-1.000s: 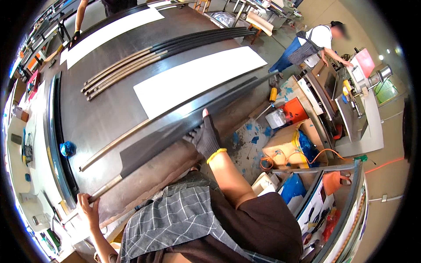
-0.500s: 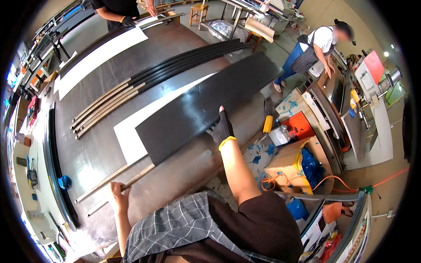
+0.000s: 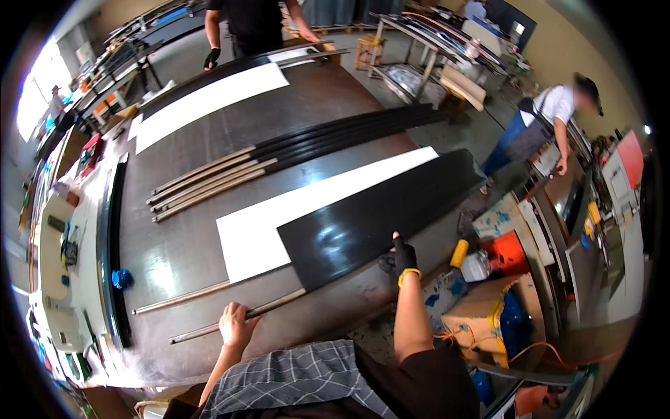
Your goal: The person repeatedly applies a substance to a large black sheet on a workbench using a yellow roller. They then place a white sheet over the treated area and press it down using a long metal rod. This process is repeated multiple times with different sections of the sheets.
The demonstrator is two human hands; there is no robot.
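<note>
A long black sheet (image 3: 377, 209) lies across the near part of the dark table, partly over a white sheet (image 3: 255, 234). My right hand (image 3: 405, 257), in a black glove with bare fingertips and a yellow cuff, grips the black sheet's near edge, its thumb on top. My bare left hand (image 3: 237, 325) is closed around a thin metal rod (image 3: 279, 302) that runs under the black sheet's left end. Left of the white sheet, a second rod (image 3: 181, 298) sticks out from beneath it. Parts of the right fingers are hidden.
Several rods with black sleeves (image 3: 335, 133) lie mid-table. Beyond them rests another white sheet (image 3: 209, 105), where a person (image 3: 255, 28) stands. Another person (image 3: 558, 115) works at far right. A cardboard box (image 3: 481, 318) and orange bin (image 3: 509, 253) stand beside the table's right side.
The black sheet has shifted rightward and toward me, so more of the white sheet shows. My view has turned somewhat. The far person's gloved hand has moved left along the table edge.
</note>
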